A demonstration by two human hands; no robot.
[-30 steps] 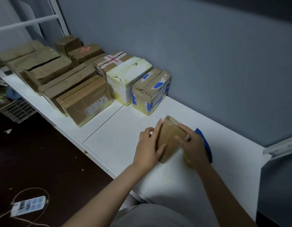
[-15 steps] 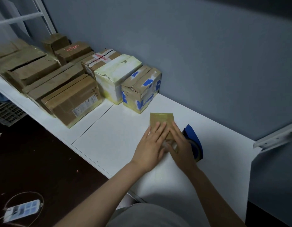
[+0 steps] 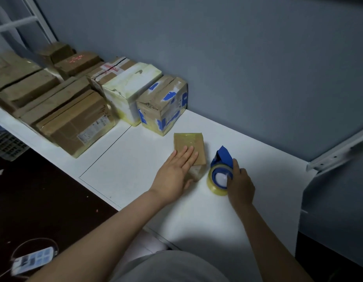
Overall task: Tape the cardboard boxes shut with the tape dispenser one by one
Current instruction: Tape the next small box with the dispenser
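A: Left hand lies flat on the small cardboard box, fingers straight and together, palm pressing down on its near half.

B: And that box sits on the white table, out in the open stretch, its top glossy with clear tape.

A: Right hand has its fingers curled round the blue tape dispenser, a firm grip from the right side.

B: The dispenser stands on the table just right of the box. Close, but I can't tell whether they touch. Yellowish roll sits low, blue guard points up and away.

A: Behind them, a box with blue tape patches stands against the grey wall, apart from the small one.

B: Left of it is a white-and-yellow box, then a brown box with a shipping label, and more brown boxes run off along the table.

A: Down on the dark floor there's a power strip, cable looped around it.
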